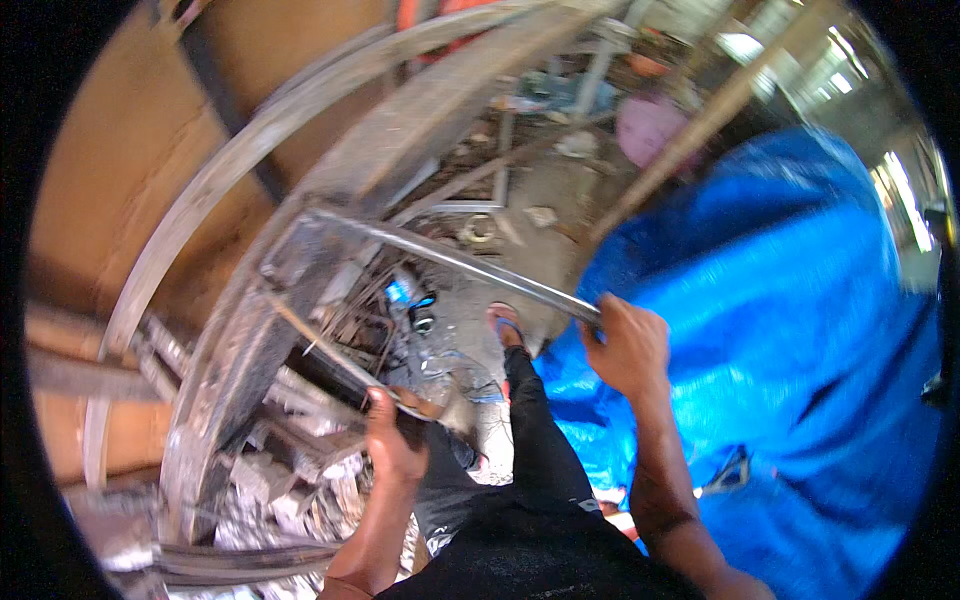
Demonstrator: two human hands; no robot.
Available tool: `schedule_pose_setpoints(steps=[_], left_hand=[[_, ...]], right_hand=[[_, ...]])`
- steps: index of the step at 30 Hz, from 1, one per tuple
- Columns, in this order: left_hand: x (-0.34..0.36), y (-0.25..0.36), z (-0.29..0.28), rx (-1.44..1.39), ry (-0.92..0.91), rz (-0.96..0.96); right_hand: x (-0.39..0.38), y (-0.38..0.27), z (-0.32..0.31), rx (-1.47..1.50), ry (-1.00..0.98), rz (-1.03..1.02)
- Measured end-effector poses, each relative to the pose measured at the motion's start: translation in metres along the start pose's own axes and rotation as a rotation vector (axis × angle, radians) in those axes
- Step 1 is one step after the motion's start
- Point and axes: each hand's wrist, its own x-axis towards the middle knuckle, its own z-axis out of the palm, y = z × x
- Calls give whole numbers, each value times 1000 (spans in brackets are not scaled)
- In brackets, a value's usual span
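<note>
My right hand [630,345] is closed around the near end of a long, shiny metal bar [460,262]. The bar slants up and left to a grey, angular end on the old wooden beam [230,400]; blur hides whether that end is a tool head. Lower down, my left hand [393,445] grips a thin pale strip [330,350], thumb along its top. The strip's far tip lies against the same beam, below the bar's end. Most of the left fingers are hidden.
A large blue tarp [760,330] bulges at the right. Broken wood pieces [290,480] heap up at lower left, beside brown panels [120,170]. A wooden pole [700,130] leans at upper right, near a pink round object [648,130]. Scraps litter the floor around my sandalled foot [505,322].
</note>
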Motion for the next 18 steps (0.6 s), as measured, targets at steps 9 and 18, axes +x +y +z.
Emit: schedule_pose_setpoints(steps=[9,18], left_hand=[[-13,3,32,24,152,-14],[-9,-15,66,-28,619,128]], right_hand=[[101,38,-27,419,-1677,195],[106,67,21,769,-2082,247]])
